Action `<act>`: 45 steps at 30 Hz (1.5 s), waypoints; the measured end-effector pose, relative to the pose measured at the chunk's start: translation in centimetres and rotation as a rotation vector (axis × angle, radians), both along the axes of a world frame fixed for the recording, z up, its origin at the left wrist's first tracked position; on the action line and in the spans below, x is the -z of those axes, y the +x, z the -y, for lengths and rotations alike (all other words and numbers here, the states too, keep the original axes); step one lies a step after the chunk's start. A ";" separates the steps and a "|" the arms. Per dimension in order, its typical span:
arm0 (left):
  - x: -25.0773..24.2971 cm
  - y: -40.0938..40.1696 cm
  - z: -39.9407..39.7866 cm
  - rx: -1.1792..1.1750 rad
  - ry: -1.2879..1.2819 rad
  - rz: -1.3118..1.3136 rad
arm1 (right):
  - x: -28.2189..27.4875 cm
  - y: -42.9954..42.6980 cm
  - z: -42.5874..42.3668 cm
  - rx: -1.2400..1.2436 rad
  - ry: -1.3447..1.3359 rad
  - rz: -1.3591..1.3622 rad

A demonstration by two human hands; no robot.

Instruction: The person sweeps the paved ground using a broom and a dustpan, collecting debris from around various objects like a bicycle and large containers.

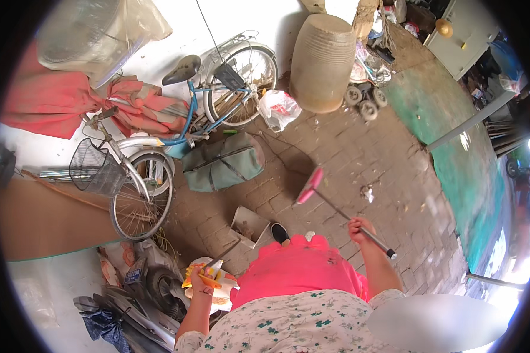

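Note:
My right hand (360, 229) is closed around the grey handle of a broom (333, 206). The broom's pink head (310, 185) points away from me over the brick floor, and a dark shadow lies beside it. In my left hand (201, 280) is the stick handle of a metal dustpan (249, 226), whose pan sits near my dark shoe (279, 232) with some brownish debris inside. A yellow-orange item (208, 280) shows at my left fingers; whether I hold it too is unclear. Small whitish litter (367, 193) lies on the bricks to the right of the broom head.
A blue bicycle (187, 128) leans by the white wall, with a green duffel bag (223, 162) before it. Beyond stand a white plastic bag (279, 110), a large barrel (322, 64) and small wheels (366, 102). A motorbike (137, 304) is at left; a metal pole (470, 121) rises at right.

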State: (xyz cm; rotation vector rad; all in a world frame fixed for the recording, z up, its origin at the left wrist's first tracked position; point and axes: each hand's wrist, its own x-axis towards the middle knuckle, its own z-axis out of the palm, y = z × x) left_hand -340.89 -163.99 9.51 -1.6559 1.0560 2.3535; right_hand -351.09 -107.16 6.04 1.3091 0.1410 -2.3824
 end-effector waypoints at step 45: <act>2.5 -20.4 -9.7 0.549 -0.261 0.809 | -8.6 -31.6 -12.8 -0.833 0.536 -0.136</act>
